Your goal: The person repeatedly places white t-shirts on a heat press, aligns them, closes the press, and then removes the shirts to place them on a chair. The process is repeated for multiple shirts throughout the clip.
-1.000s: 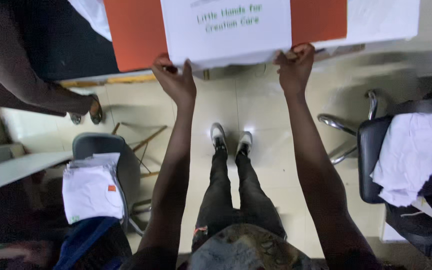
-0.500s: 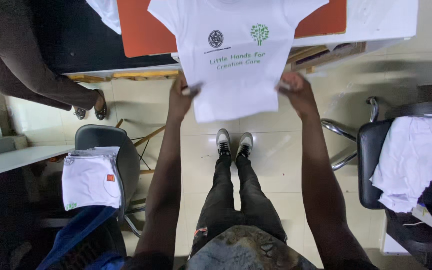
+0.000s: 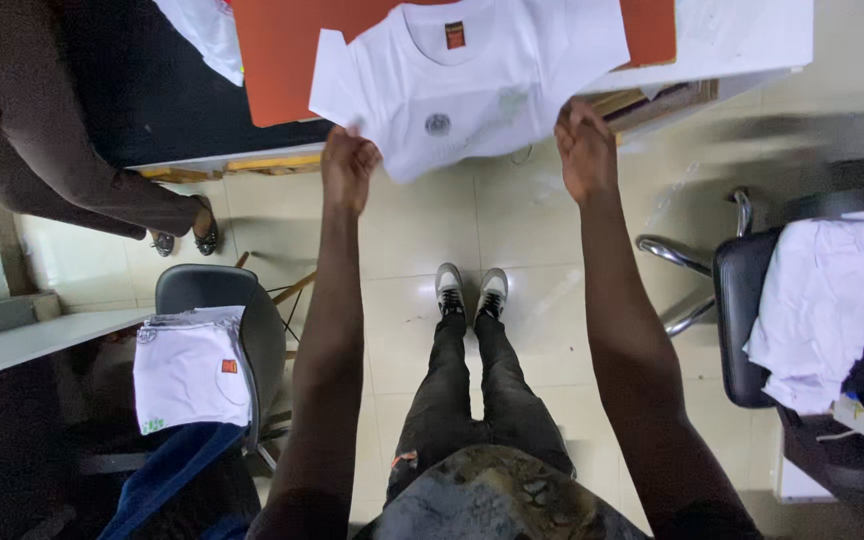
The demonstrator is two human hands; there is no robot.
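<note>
Top centre of the frame, a white shirt (image 3: 492, 85) lies spread over an orange board (image 3: 272, 60). The left hand (image 3: 349, 168) pinches its lower left hem; the right hand (image 3: 585, 150) grips the lower right edge.

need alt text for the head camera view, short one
Seen from above, a standing person's left hand and right hand hold a white t-shirt by its lower edge over an orange board. Folded white shirts lie on a chair at left.
</note>
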